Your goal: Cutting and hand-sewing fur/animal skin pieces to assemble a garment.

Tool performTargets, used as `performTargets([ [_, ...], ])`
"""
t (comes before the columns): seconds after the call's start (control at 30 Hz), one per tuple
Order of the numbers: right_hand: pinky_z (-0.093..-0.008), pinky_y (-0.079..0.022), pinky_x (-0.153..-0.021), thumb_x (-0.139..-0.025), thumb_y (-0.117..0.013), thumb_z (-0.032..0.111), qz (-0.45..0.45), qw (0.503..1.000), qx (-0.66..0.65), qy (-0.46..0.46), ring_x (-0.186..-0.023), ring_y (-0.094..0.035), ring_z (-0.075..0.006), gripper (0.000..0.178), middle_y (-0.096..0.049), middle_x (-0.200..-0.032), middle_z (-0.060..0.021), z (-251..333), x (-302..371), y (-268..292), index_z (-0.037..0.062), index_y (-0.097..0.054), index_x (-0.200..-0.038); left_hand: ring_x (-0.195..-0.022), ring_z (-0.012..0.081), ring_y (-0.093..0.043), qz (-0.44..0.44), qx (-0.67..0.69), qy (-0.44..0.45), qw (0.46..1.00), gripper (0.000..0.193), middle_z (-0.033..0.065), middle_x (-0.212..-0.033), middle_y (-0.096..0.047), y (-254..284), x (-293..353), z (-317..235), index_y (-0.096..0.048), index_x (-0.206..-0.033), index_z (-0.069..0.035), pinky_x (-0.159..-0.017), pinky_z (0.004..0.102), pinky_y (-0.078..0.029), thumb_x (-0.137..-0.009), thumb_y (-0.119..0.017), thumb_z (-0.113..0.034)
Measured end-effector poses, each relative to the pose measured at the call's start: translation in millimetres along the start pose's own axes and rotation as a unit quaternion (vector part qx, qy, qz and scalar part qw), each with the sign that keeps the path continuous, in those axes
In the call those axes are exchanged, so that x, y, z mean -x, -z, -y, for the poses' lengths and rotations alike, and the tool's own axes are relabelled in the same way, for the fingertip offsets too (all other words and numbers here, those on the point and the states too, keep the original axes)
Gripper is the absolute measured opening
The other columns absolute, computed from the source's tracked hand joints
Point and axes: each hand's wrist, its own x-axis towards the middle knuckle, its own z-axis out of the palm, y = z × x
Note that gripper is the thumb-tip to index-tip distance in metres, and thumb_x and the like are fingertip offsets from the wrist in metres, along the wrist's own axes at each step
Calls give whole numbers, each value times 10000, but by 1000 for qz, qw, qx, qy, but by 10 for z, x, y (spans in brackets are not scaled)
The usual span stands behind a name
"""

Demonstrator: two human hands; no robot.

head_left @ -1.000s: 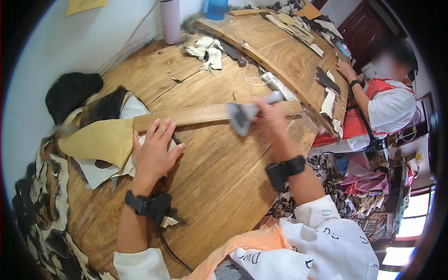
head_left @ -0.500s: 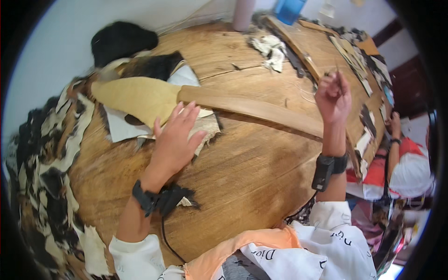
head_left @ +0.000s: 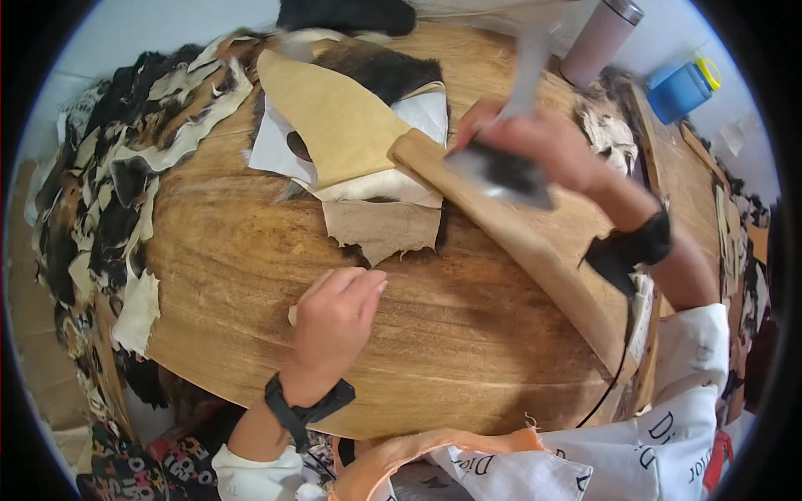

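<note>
My right hand (head_left: 543,146) is closed on a blurred grey tool (head_left: 501,175) with a dark flat head. The tool sits over the upper end of a long wooden strip (head_left: 535,250) that runs diagonally across the round wooden table (head_left: 251,275). That end of the strip lies on a stack of hide pieces: a tan one (head_left: 334,117), a brownish one (head_left: 384,230) and white sheets (head_left: 271,146). My left hand (head_left: 334,321) rests on the table below the hides, fingers curled. A small pale bit shows at its left side, and I cannot tell whether the hand holds it.
Fur and leather scraps (head_left: 109,184) are heaped along the table's left edge. A pink tumbler (head_left: 601,37) and a blue container (head_left: 681,88) stand at the upper right, near more scraps (head_left: 610,138). A black item (head_left: 347,12) lies at the top.
My right hand has moved from the strip's far end to the end by the hides, with the tool in it. My left hand has come off the hides onto bare table.
</note>
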Motion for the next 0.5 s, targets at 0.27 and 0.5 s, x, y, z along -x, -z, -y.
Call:
performTargets([
  [0.27, -398, -459, -688, -896, -459, 294, 157, 978, -3, 134, -722, -591, -329, 314, -606, -754, -190, -382, -311, -680, 21, -615, -903, -750, 252, -562, -37, -89, -30, 995, 172, 90, -848, -561, -388, -176, -203, -618, -930, -14, -634, 333, -485, -758, -614, -21],
  [0.5, -429, -437, -653, -879, -478, 247, 194, 967, -11, 167, -678, -555, -371, 252, -577, -713, -204, -519, -366, -751, 20, -580, -844, -707, 267, -565, -40, -147, -39, 987, 184, 104, -785, -558, -605, -215, -240, -626, -907, -7, -618, 336, -473, -732, -678, -25],
])
